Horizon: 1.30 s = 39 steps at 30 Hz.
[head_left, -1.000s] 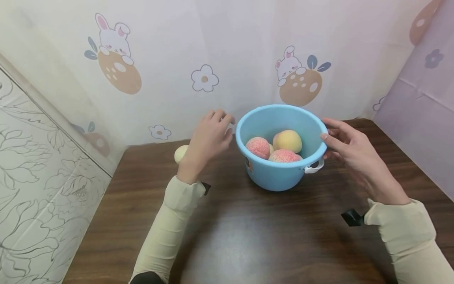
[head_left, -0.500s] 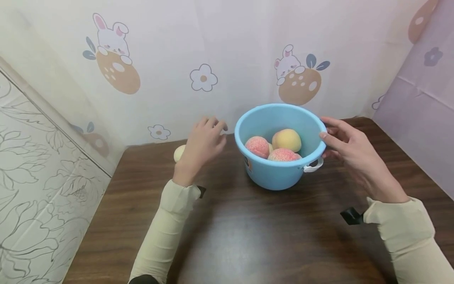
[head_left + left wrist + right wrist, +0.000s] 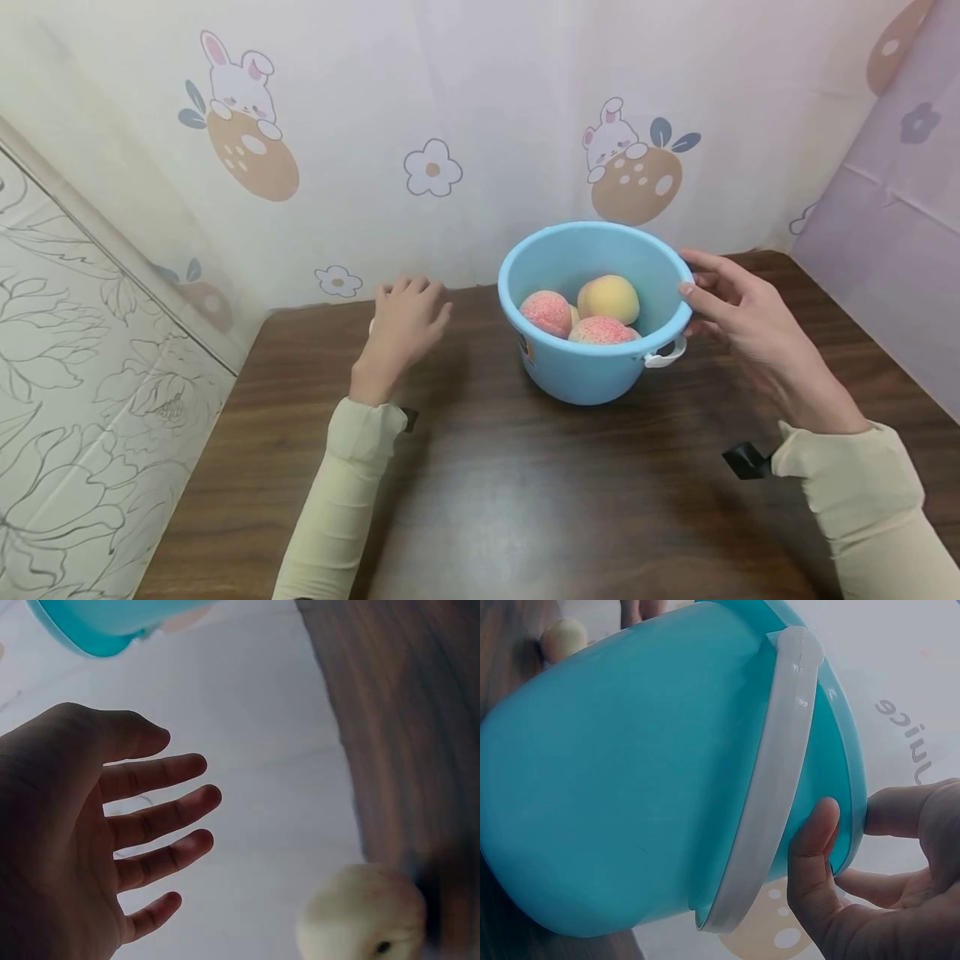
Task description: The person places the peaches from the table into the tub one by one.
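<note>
A light blue bucket with a white handle stands on the wooden table, several peaches inside it. Thumb and fingers of my right hand pinch the bucket's right rim. To the bucket's left, my left hand hovers over the table's back part with nothing in its grasp. Its fingers are spread and loosely bent in the left wrist view. A single pale peach lies close by on the table, apart from those fingers. In the head view that peach is almost wholly hidden behind the left hand.
Behind the dark wooden table hangs a pale curtain printed with rabbits and flowers. A white panel with line-drawn flowers borders the left side, and a lilac curtain borders the right.
My left hand has moved left and down, away from the bucket, and now covers most of the lone peach in the head view. The right hand and the bucket have stayed in place.
</note>
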### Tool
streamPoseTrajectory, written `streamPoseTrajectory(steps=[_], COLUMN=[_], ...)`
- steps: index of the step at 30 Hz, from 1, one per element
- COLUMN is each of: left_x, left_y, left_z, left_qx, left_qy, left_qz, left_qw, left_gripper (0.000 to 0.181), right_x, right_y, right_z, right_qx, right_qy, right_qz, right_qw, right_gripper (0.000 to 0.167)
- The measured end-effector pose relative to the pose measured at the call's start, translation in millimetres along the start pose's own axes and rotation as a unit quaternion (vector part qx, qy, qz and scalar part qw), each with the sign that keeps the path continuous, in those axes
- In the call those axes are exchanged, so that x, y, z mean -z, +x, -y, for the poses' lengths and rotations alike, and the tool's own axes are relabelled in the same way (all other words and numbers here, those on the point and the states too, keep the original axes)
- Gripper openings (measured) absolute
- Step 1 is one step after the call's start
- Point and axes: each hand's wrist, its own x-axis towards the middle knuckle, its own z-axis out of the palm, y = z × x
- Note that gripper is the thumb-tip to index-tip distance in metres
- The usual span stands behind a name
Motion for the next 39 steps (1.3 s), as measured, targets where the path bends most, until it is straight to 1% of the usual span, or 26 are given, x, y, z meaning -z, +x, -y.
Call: streamPoseTrajectory(steps=[2, 7, 10, 15, 18, 21, 25, 32, 36, 39], left_x=[-4.7, -16.4, -22.6, -31.2, -35.6, -39.2, -43.4, -49.1, -51.6, -52.9], left_y=[-1.2, -2.6, -3.5, -4.7, -4.5, -3.9, -2.8, 1.4, 3.5, 4.9], left_z=[6.7, 22.2, 29.0, 37.8, 42.5, 47.0, 53.0, 61.4, 65.5, 68.3], left_qx=[0.008, 0.032, 0.039, 0.046, 0.051, 0.059, 0.063, 0.07, 0.075, 0.079], left_qy=[-0.001, -0.004, -0.008, -0.021, -0.025, -0.028, -0.035, -0.054, -0.058, -0.062], left_qz=[0.007, 0.021, 0.025, 0.025, 0.027, 0.029, 0.027, 0.025, 0.027, 0.03], left_qw=[0.9999, 0.9993, 0.9989, 0.9984, 0.998, 0.9974, 0.9971, 0.9958, 0.9951, 0.9945], left_gripper=[0.029, 0.034, 0.032, 0.027, 0.028, 0.029, 0.03, 0.03, 0.03, 0.029], right_x=[-0.2, -0.2, -0.2, 0.0, -0.1, -0.2, -0.3, -1.7, -1.3, -1.2], right_y=[0.0, 0.5, 0.6, 0.0, -0.3, -0.4, -0.3, -0.6, -0.9, -1.1], right_z=[-0.8, -2.0, -2.8, -4.3, -5.2, -6.3, -7.0, -4.5, -4.2, -4.1], right_qx=[0.0, 0.004, 0.007, 0.01, 0.014, 0.018, 0.019, 0.005, 0.003, 0.004], right_qy=[-0.001, 0.016, 0.02, 0.028, 0.031, 0.044, 0.048, -0.007, -0.007, -0.019], right_qz=[0.0, 0.001, 0.001, 0.001, 0.001, 0.002, 0.004, -0.006, -0.005, -0.006], right_qw=[1.0, 0.9999, 0.9998, 0.9996, 0.9994, 0.9989, 0.9987, 0.9999, 1.0, 0.9998], right_gripper=[0.065, 0.064, 0.064, 0.064, 0.063, 0.063, 0.063, 0.063, 0.064, 0.064])
